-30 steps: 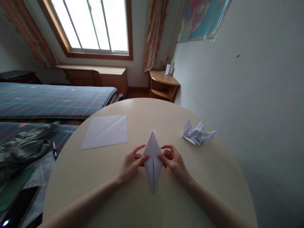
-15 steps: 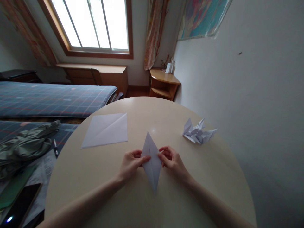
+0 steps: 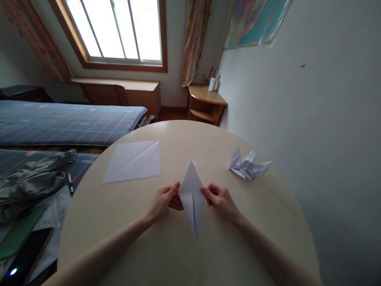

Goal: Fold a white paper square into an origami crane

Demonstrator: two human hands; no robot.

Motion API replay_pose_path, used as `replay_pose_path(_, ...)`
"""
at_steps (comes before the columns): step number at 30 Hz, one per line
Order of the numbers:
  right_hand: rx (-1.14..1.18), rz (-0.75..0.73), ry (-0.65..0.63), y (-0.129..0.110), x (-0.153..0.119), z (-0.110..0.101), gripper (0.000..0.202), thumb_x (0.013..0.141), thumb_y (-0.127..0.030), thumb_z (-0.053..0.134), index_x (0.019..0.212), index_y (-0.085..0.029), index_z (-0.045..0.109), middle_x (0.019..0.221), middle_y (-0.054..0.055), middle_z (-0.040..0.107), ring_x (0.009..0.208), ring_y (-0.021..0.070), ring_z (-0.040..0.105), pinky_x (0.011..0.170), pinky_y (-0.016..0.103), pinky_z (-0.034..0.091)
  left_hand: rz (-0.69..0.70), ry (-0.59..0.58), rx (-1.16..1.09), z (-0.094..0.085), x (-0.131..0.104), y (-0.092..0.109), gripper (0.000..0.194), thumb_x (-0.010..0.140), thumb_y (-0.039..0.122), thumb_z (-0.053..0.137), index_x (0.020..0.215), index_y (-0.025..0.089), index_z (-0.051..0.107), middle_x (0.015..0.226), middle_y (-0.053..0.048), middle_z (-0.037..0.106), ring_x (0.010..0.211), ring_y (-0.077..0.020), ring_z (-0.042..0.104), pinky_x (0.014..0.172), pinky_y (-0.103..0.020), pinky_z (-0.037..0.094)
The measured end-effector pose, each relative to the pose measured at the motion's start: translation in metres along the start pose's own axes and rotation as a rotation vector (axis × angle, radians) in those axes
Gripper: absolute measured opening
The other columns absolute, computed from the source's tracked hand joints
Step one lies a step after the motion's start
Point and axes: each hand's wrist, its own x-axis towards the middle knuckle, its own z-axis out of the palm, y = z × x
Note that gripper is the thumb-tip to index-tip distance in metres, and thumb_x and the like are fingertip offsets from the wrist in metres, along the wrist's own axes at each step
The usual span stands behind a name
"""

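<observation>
A white paper folded into a long diamond (image 3: 190,182) is held over the near middle of the table, one tip pointing away and the other toward me. A slit runs down its lower half. My left hand (image 3: 166,199) is at its left corner, thumb by the edge and fingers partly behind it. My right hand (image 3: 218,198) pinches the right corner between thumb and curled fingers. Flat white sheets with a diagonal crease (image 3: 133,162) lie at the left. Several folded white paper pieces (image 3: 249,164) sit in a cluster at the right.
The round cream table (image 3: 190,135) has a wall close on its right. Left of it are a plaid mattress (image 3: 68,123), a crumpled grey-green cloth (image 3: 35,178), a pen (image 3: 70,184), a green folder (image 3: 22,230) and a dark phone (image 3: 28,254).
The paper diamond has shifted slightly up and right, and a slit now shows in its lower half. My left thumb has moved off its face to the left edge.
</observation>
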Motion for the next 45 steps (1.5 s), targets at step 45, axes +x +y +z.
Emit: replay_pose_path(45,-0.465,-0.433,0.089,-0.012,-0.014,0.000,0.043,0.087,-0.031,0.043,0.047,-0.019,0.038,0.041,-0.006,0.034,0.039,0.0071,0.033,0.042,0.021,0.027,0.380,0.231,0.699,-0.004,0.001,-0.001,0.019,0.080,0.035,0.055,0.078,0.017,0.060,0.057,0.003,0.059,0.052,-0.0106,0.052,0.050,-0.019,0.036)
